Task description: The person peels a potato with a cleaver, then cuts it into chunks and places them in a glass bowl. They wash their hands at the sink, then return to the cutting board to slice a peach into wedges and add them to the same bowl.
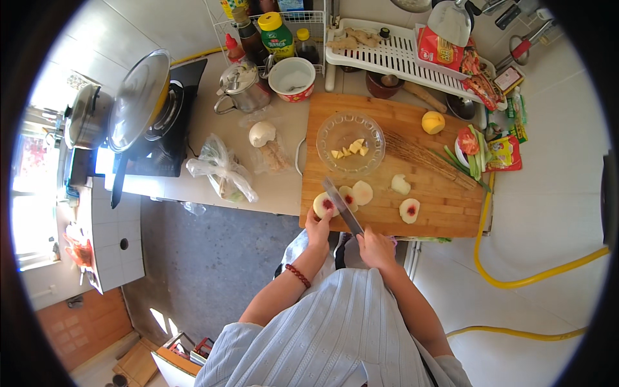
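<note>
My left hand [316, 229] steadies a piece of peeled peach [320, 204], pale with a red centre, at the front left of the wooden cutting board [445, 219]. My right hand [376, 248] grips the handle of a kitchen knife [343, 208]. Its blade slants across the board, right beside the held peach. Beyond the blade lie pale round slices [362, 192], one red in the middle. Farther right are a red-centred piece [409, 211] and a pale chunk [400, 184]. A clear glass bowl [325, 143] behind them holds several yellow chunks.
A bundle of thin brown sticks [429, 159] and a round yellow fruit [433, 122] lie on the board. Tomato and green onions [476, 151] sit at its right edge. Left stand a plastic bag [222, 169], a metal pot [244, 87], a red-white bowl [292, 80] and a stove [171, 151].
</note>
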